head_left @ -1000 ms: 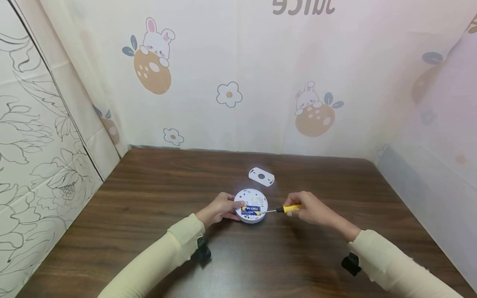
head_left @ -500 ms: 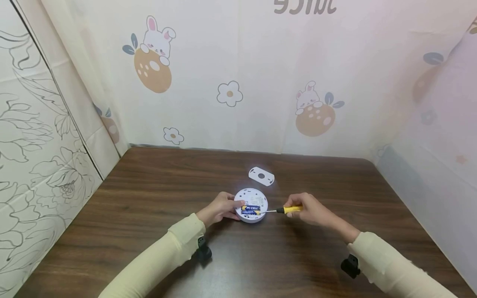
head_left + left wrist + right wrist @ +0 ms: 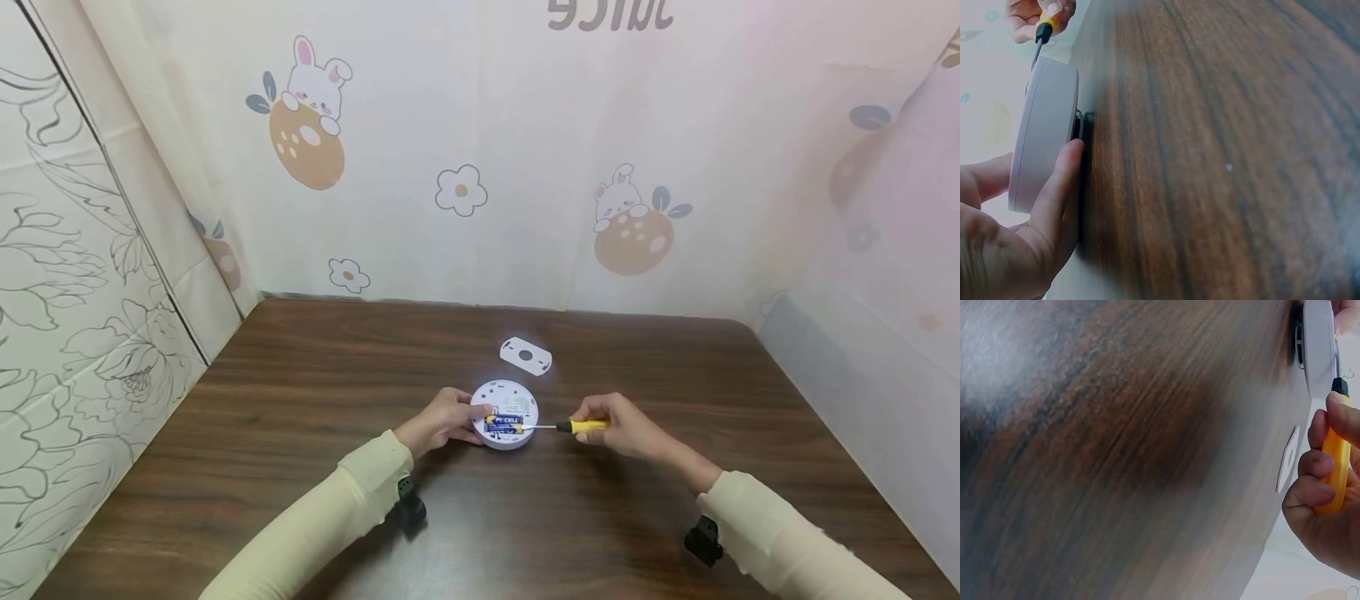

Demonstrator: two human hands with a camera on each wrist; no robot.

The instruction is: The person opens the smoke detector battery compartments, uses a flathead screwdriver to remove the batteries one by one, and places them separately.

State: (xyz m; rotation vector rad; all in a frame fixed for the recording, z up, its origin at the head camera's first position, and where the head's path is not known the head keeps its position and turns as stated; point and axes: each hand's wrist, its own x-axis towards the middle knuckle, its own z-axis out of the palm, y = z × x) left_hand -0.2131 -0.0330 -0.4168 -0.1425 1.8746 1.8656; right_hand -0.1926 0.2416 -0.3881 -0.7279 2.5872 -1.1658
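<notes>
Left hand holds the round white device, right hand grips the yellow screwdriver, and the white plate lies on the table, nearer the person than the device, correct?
No: the head view shows the white plate lying beyond the round white device. The left hand holds the device; the right hand grips the yellow screwdriver.

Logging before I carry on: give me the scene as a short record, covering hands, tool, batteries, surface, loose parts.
Left hand: grips the round white device, thumb on its upper face
Right hand: holds a yellow-handled screwdriver
Batteries: blue and yellow, in the device's upper face
Screwdriver tip: at the batteries' right end; contact too small to tell
Surface: brown table
Loose part: white plate, on the table beyond the device
</notes>
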